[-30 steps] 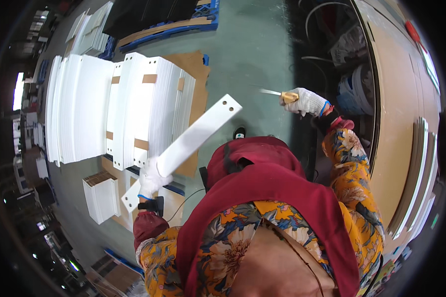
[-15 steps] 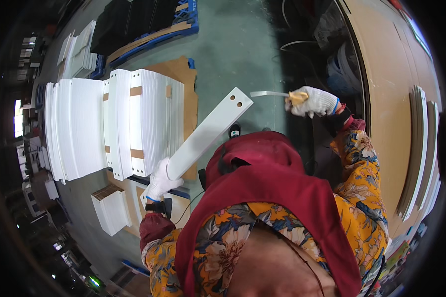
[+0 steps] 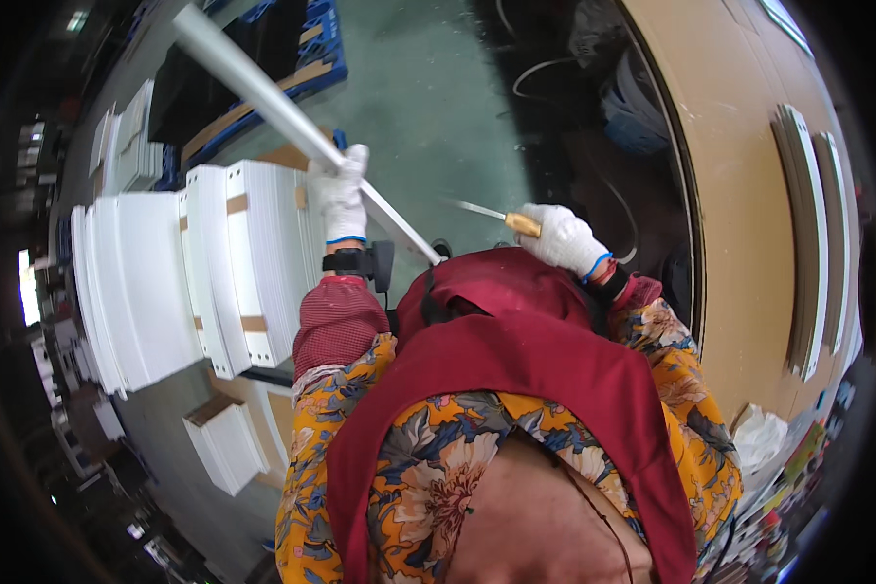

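My left hand (image 3: 339, 195), in a white knit glove, is closed round the middle of a long white board (image 3: 253, 88). The board slants from the upper left down toward my apron, its narrow side turned up and its far end smeared by motion. In my right hand (image 3: 562, 238), also gloved, is a tool with a short wooden handle (image 3: 523, 225) and a thin flat metal blade (image 3: 479, 208), which looks like a scraper or a file. The blade points left toward the board and stands apart from it.
At the left rises a big stack of white boards (image 3: 136, 282), with a smaller white stack (image 3: 229, 443) nearer me. On the right is a cardboard-covered bench (image 3: 740, 195) bearing several white strips (image 3: 808, 234). Behind lies a blue pallet (image 3: 326, 49); a pale hose (image 3: 618, 190) hangs by the bench.
My left hand has moved forward and swung the board, which now slants the other way, on edge. My right hand with the tool has come nearer my body.
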A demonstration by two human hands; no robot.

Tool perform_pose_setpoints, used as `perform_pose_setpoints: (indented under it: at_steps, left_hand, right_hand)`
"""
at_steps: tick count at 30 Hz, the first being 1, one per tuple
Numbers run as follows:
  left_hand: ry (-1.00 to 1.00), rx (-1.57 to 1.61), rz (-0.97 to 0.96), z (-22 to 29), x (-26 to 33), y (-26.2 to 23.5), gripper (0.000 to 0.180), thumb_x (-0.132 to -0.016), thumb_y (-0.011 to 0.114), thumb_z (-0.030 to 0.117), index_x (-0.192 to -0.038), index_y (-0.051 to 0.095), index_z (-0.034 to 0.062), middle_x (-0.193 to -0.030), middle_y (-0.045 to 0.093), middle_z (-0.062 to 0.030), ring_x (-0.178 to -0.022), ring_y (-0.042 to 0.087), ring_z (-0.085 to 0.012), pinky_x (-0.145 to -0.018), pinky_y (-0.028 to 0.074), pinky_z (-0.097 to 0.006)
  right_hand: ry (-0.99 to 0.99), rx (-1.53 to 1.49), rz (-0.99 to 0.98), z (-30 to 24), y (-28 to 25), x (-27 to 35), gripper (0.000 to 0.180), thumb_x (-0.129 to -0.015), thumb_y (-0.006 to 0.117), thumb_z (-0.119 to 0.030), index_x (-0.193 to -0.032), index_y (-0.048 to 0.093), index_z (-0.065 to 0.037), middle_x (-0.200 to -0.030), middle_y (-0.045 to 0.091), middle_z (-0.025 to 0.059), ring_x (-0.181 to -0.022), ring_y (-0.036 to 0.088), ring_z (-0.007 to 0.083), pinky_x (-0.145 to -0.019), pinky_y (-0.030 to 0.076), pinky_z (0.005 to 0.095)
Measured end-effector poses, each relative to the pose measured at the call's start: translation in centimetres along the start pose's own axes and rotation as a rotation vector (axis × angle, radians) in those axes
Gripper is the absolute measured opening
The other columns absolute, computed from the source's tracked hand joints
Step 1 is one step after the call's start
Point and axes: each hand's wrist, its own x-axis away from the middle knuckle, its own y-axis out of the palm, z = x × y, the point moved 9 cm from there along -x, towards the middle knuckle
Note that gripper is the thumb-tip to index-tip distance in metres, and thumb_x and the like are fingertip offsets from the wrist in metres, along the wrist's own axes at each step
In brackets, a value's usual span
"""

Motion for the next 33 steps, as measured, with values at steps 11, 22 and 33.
perform_pose_setpoints:
  at_steps: [11, 22, 33]
  left_hand:
    - [-0.474, 0.825, 0.057, -5.6, -2.8, 2.1, 0.047, -0.084, 0.074, 0.038, -0.061, 0.036, 0.0198, -0.052, 0.027, 0.005, -0.045, 0.031, -0.0132, -0.061, 0.044, -0.038]
    - [-0.467, 0.678, -0.336, -7.5, 0.0, 5.1, 0.03, -0.082, 0.075, 0.022, -0.1, 0.053, 0.0136, -0.076, 0.05, 0.0047, -0.068, 0.055, -0.0091, -0.083, 0.053, -0.037]
    - [0.036, -0.12, -1.112, 0.0, -1.9, 8.9, 0.072, -0.071, 0.078, 0.022, -0.13, 0.042, 0.002, -0.097, 0.052, -0.0006, -0.089, 0.054, -0.0108, -0.084, 0.048, -0.029]
  right_hand:
    - [0.212, -0.091, 0.041, 5.7, -1.1, 5.5, 0.027, -0.08, 0.068, -0.026, -0.103, 0.064, -0.014, -0.089, 0.067, 0.0138, -0.086, 0.065, 0.0356, -0.073, 0.052, 0.0408]
    - [0.161, -0.235, 0.108, 2.3, -2.3, 3.0, 0.034, -0.079, 0.067, -0.036, -0.105, 0.066, -0.014, -0.092, 0.068, 0.0152, -0.089, 0.066, 0.0359, -0.077, 0.053, 0.0429]
    - [0.041, -0.22, 0.221, 0.1, -1.3, 0.5, 0.028, -0.077, 0.071, -0.028, -0.1, 0.066, -0.013, -0.086, 0.067, 0.0137, -0.082, 0.066, 0.032, -0.074, 0.053, 0.0395]
